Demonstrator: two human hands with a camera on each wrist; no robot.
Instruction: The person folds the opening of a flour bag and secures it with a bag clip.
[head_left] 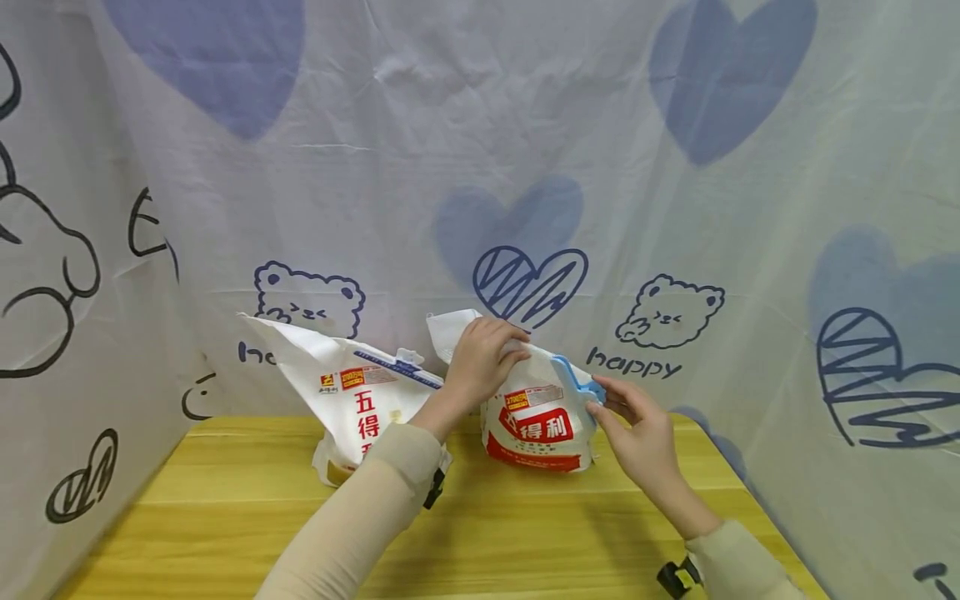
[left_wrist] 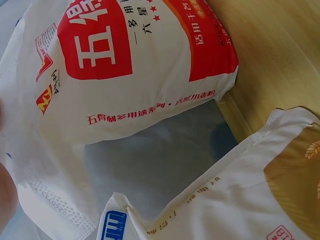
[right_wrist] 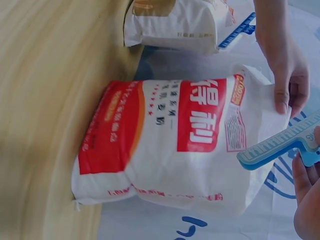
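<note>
A white flour bag with red print (head_left: 542,450) stands on the table at centre right. My left hand (head_left: 483,360) grips its folded top edge, thumb on the near side in the right wrist view. My right hand (head_left: 643,433) holds a light blue bag clip (right_wrist: 272,142) by its handle end. The clip's ruler-marked bar lies at the bag's upper right corner; whether it clamps the bag I cannot tell. To the left leans a second flour bag (head_left: 341,408), with a dark blue clip (head_left: 397,368) across its top edge. My left forearm partly covers that bag in the head view.
Both bags stand toward the back of a yellow wood-grain table (head_left: 225,508). Behind it hangs a white curtain (head_left: 390,208) printed with hearts and bears, which also runs along both sides.
</note>
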